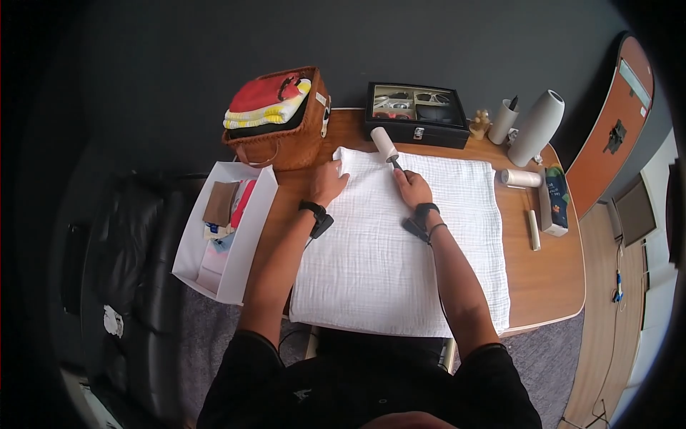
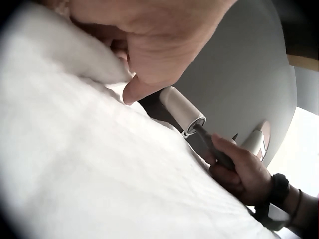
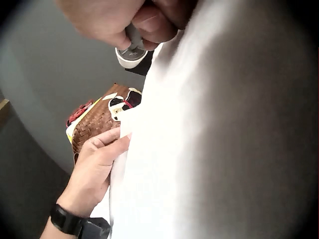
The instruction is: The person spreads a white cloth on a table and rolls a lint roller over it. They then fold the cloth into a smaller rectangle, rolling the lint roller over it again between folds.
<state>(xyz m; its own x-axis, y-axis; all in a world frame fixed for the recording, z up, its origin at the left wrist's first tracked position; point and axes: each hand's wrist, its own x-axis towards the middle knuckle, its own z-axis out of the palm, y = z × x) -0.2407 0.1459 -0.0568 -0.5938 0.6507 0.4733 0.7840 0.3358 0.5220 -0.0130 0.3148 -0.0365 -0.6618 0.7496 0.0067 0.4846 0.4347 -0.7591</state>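
Observation:
A white crinkled cloth point(image 1: 400, 250) lies spread over the wooden table. My left hand point(image 1: 328, 181) is at its far left edge; in the right wrist view, the left hand point(image 3: 97, 162) pinches that edge, thumb on top. My right hand point(image 1: 414, 189) grips the dark handle of a lint roller point(image 1: 384, 144), whose white roll points away over the cloth's far edge. The left wrist view shows the lint roller point(image 2: 183, 109) raised a little above the cloth, with the right hand point(image 2: 241, 172) wrapped round its handle.
A brown woven basket point(image 1: 293, 146) of folded clothes and a white box point(image 1: 260, 207) with folded items stand left. Behind the cloth is a black glass-topped case point(image 1: 443, 134). To the right are a white vase point(image 1: 537, 129), a spare roll point(image 1: 521, 178) and a patterned box point(image 1: 554, 200).

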